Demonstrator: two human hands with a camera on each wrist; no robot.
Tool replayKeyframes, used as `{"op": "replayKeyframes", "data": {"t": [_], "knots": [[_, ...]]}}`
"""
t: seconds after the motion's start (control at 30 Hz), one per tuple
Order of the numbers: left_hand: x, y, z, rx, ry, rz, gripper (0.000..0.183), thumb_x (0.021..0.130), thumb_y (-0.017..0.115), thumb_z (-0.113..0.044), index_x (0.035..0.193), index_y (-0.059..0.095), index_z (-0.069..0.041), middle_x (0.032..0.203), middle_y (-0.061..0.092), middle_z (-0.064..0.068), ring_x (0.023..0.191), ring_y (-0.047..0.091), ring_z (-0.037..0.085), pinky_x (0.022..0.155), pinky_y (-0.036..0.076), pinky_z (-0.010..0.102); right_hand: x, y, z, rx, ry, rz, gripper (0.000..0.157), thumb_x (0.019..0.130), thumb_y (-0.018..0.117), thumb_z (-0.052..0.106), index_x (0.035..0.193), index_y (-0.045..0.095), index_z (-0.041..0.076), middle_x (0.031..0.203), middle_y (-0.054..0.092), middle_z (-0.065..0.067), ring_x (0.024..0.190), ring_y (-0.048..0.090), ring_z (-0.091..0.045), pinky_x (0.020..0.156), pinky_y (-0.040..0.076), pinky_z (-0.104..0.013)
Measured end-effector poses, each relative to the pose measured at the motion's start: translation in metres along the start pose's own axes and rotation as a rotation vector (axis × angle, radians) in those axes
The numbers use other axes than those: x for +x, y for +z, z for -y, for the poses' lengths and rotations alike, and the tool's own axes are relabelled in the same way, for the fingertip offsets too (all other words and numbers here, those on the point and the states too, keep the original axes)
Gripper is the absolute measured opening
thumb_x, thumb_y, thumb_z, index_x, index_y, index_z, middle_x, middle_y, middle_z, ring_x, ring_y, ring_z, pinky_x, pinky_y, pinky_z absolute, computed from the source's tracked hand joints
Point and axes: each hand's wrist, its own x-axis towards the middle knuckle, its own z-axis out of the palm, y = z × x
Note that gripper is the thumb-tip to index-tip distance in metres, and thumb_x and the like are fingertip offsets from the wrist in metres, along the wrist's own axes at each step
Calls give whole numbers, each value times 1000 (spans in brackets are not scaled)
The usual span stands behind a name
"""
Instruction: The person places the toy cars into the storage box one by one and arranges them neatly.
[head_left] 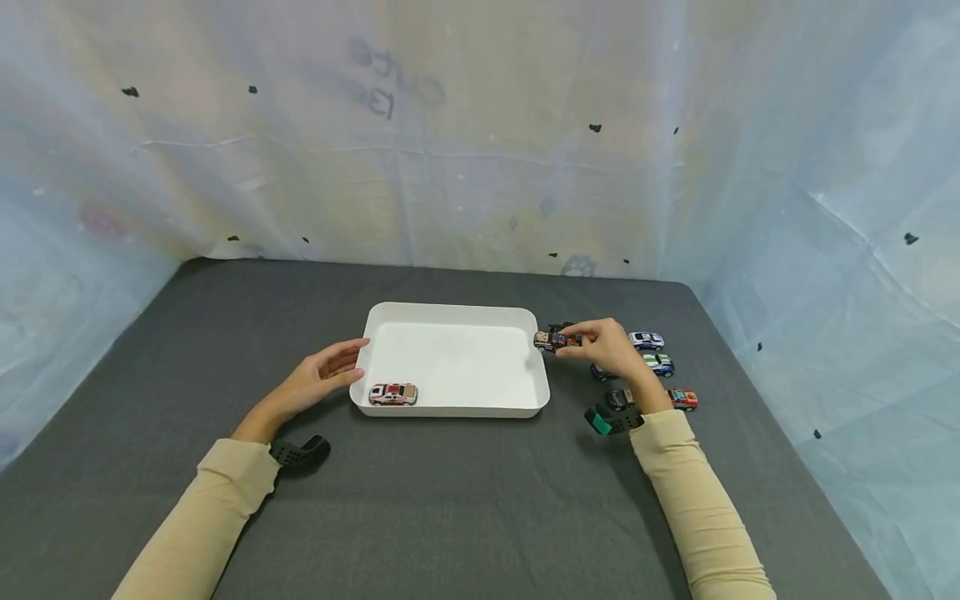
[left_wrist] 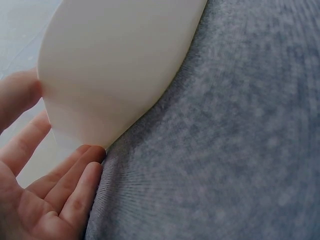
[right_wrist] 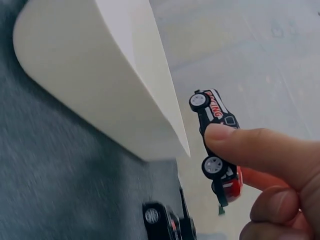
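Note:
A white tray (head_left: 457, 358) lies on the grey cloth, with a white and red toy car (head_left: 393, 394) in its near left corner. At the tray's left end, my left hand (head_left: 326, 373) touches the outer wall with fingertips, the fingers fairly straight; the left wrist view shows them against the tray's side (left_wrist: 115, 65). My right hand (head_left: 606, 346) pinches a black toy car (right_wrist: 216, 135) with red lettering between thumb and finger. That car is held up at the tray's right rim, above the cloth.
Right of the tray, partly behind my right hand and wrist, are several more toy cars: a white and purple one (head_left: 647, 340), a green and blue one (head_left: 659, 364), a red-orange one (head_left: 683, 399), a dark one (head_left: 619, 399). Pale sheeting (head_left: 480, 167) hangs around the table.

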Motion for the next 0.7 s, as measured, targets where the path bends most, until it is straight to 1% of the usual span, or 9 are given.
{"op": "replayKeyframes", "data": {"t": [0.23, 0.53, 0.7], "knots": [[3, 0, 1, -8, 8, -1, 57, 99, 55, -21, 150, 34, -10, 156, 31, 20, 140, 35, 42, 92, 38, 0, 4, 10, 13, 38, -38, 5, 37, 79, 80, 20, 110, 72, 1, 48, 31, 9, 43, 23, -2, 46, 24, -20], [3, 0, 2, -7, 15, -2, 57, 99, 55, -20, 150, 34, -8, 156, 32, 21, 140, 36, 42, 92, 39, 0, 7, 26, 33, 66, -76, 24, 35, 79, 79, 16, 111, 72, 0, 47, 31, 9, 44, 24, -5, 49, 26, -20], [3, -1, 1, -12, 14, -4, 57, 99, 56, -20, 150, 34, -7, 156, 32, 21, 140, 35, 42, 93, 39, 0, 12, 35, 41, 63, -98, 14, 33, 79, 79, 15, 108, 73, 1, 48, 32, 8, 45, 25, -5, 49, 26, -20]]}}
